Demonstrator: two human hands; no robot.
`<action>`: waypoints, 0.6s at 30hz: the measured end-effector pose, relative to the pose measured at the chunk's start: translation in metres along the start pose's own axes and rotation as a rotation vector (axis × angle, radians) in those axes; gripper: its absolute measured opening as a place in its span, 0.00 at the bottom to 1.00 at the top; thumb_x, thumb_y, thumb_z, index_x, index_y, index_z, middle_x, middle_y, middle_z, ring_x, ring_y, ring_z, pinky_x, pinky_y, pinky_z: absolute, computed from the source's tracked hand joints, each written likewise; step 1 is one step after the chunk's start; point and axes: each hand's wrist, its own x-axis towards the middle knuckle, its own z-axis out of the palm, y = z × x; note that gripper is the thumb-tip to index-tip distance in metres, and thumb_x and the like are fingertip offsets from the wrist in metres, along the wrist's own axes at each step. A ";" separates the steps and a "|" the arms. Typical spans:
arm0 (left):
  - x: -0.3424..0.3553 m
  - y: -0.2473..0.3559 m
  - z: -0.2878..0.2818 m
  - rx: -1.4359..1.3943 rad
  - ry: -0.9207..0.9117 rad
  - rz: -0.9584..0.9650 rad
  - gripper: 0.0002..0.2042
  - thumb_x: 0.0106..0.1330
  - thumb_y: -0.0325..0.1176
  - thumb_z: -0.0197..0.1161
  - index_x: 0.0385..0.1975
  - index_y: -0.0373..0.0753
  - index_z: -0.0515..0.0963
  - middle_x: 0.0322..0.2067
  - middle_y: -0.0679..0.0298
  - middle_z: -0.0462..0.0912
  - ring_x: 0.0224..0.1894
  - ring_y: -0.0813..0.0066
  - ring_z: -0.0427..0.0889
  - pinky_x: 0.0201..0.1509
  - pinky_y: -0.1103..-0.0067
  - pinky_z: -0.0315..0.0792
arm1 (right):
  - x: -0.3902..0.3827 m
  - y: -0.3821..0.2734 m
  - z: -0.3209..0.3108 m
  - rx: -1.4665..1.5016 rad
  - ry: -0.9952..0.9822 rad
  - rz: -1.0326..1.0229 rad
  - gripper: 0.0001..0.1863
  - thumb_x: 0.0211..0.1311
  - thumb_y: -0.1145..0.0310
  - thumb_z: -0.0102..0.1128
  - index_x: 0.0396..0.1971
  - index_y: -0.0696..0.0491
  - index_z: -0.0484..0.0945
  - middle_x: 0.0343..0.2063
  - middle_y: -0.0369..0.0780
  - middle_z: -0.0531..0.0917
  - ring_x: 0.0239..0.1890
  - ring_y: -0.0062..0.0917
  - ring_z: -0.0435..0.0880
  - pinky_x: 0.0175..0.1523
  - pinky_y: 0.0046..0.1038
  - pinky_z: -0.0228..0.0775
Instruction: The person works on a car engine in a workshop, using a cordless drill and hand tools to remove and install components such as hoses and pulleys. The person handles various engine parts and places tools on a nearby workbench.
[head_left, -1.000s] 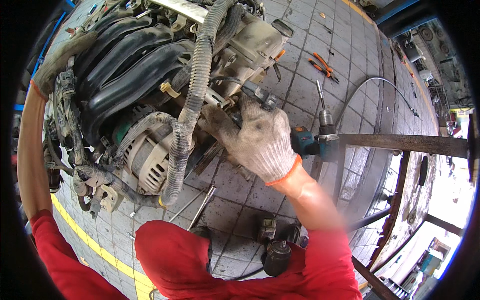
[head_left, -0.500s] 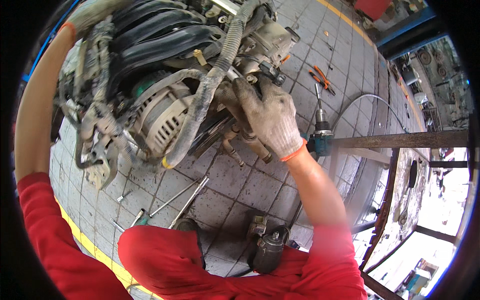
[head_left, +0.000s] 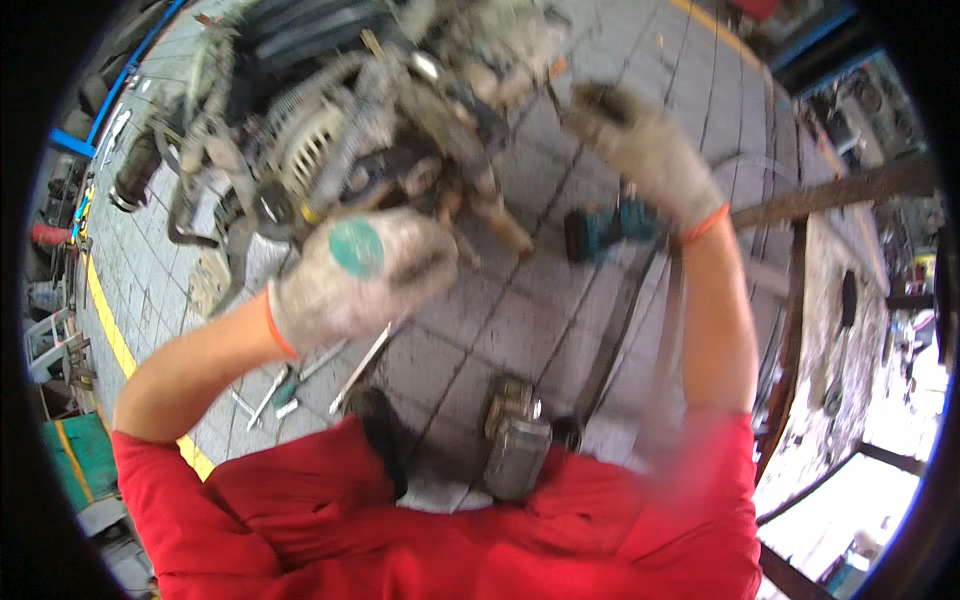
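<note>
Smeared by motion, my gloved left hand (head_left: 365, 275), a green patch on its back, hangs in front of the engine's lower edge with fingers curled; anything inside them is hidden. My gloved right hand (head_left: 630, 145) reaches up to the engine's right, above the blue drill (head_left: 590, 235), its fingertips too blurred to read. The engine (head_left: 310, 150) fills the upper middle, with hoses, an alternator and a black intake manifold. Long metal tools (head_left: 362, 368) lie on the tiled floor below my left hand.
A dark metal tool (head_left: 515, 455) sits low between my legs. A metal frame bar (head_left: 840, 195) crosses at the right beside a worn panel (head_left: 830, 350). A blue rail (head_left: 72, 142) and a green object (head_left: 70, 460) stand at the left edge, near a yellow floor line (head_left: 105, 315).
My left hand has come from the engine's far left down to its front. My right hand has left the fitting at the engine's front and moved up and rightward. The view has shifted.
</note>
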 end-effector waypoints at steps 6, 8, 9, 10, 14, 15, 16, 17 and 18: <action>0.006 -0.002 0.038 -0.104 -0.093 -0.290 0.14 0.74 0.36 0.68 0.52 0.35 0.86 0.46 0.52 0.89 0.48 0.55 0.90 0.54 0.66 0.83 | -0.059 -0.027 -0.039 0.450 0.302 0.338 0.22 0.79 0.53 0.60 0.54 0.57 0.86 0.39 0.43 0.90 0.43 0.27 0.86 0.51 0.31 0.78; 0.003 0.006 0.050 -0.192 -0.166 -0.429 0.14 0.76 0.38 0.67 0.52 0.34 0.85 0.45 0.51 0.89 0.49 0.55 0.90 0.55 0.66 0.82 | -0.053 -0.001 -0.031 0.361 0.352 0.269 0.22 0.79 0.53 0.62 0.55 0.58 0.86 0.37 0.39 0.89 0.41 0.22 0.84 0.49 0.28 0.77; -0.002 0.007 0.059 -0.210 -0.200 -0.403 0.14 0.76 0.38 0.67 0.52 0.35 0.86 0.45 0.51 0.90 0.49 0.54 0.90 0.55 0.66 0.82 | -0.056 0.004 -0.028 0.416 0.353 0.280 0.22 0.79 0.53 0.62 0.54 0.58 0.86 0.37 0.39 0.89 0.41 0.22 0.84 0.49 0.28 0.77; -0.008 0.005 0.070 -0.226 -0.222 -0.378 0.14 0.76 0.38 0.66 0.52 0.35 0.86 0.45 0.50 0.90 0.48 0.53 0.90 0.55 0.65 0.82 | -0.053 0.001 -0.026 0.468 0.356 0.279 0.22 0.79 0.53 0.63 0.54 0.58 0.85 0.38 0.40 0.90 0.41 0.23 0.85 0.50 0.28 0.78; -0.018 -0.005 0.095 -0.199 -0.377 -0.309 0.14 0.76 0.40 0.65 0.51 0.37 0.86 0.44 0.49 0.89 0.48 0.51 0.89 0.53 0.63 0.81 | -0.058 -0.004 -0.027 0.408 0.400 0.247 0.20 0.79 0.55 0.62 0.55 0.56 0.86 0.40 0.41 0.91 0.43 0.22 0.87 0.51 0.28 0.79; -0.017 -0.005 0.094 -0.185 -0.442 -0.325 0.15 0.76 0.41 0.65 0.51 0.37 0.85 0.44 0.49 0.89 0.48 0.51 0.89 0.53 0.62 0.81 | -0.061 0.001 -0.027 0.347 0.420 0.227 0.19 0.79 0.56 0.62 0.55 0.55 0.87 0.41 0.41 0.91 0.44 0.22 0.88 0.51 0.28 0.79; -0.015 -0.009 0.093 -0.158 -0.458 -0.289 0.15 0.77 0.41 0.65 0.53 0.36 0.85 0.46 0.48 0.89 0.48 0.54 0.90 0.51 0.64 0.82 | -0.064 0.002 -0.026 0.357 0.437 0.251 0.18 0.79 0.57 0.62 0.55 0.56 0.87 0.41 0.40 0.91 0.44 0.22 0.88 0.51 0.28 0.79; -0.016 -0.016 0.095 -0.156 -0.434 -0.272 0.16 0.77 0.42 0.65 0.53 0.36 0.85 0.46 0.48 0.89 0.48 0.54 0.90 0.52 0.64 0.81 | -0.068 -0.001 -0.025 0.365 0.449 0.270 0.18 0.79 0.58 0.62 0.55 0.56 0.87 0.41 0.40 0.91 0.44 0.21 0.87 0.51 0.28 0.79; -0.018 -0.025 0.100 -0.155 -0.411 -0.254 0.16 0.77 0.42 0.65 0.53 0.36 0.85 0.46 0.49 0.89 0.49 0.54 0.90 0.52 0.64 0.81 | -0.071 -0.003 -0.025 0.372 0.461 0.289 0.18 0.79 0.59 0.63 0.55 0.56 0.87 0.41 0.40 0.91 0.44 0.21 0.87 0.52 0.27 0.79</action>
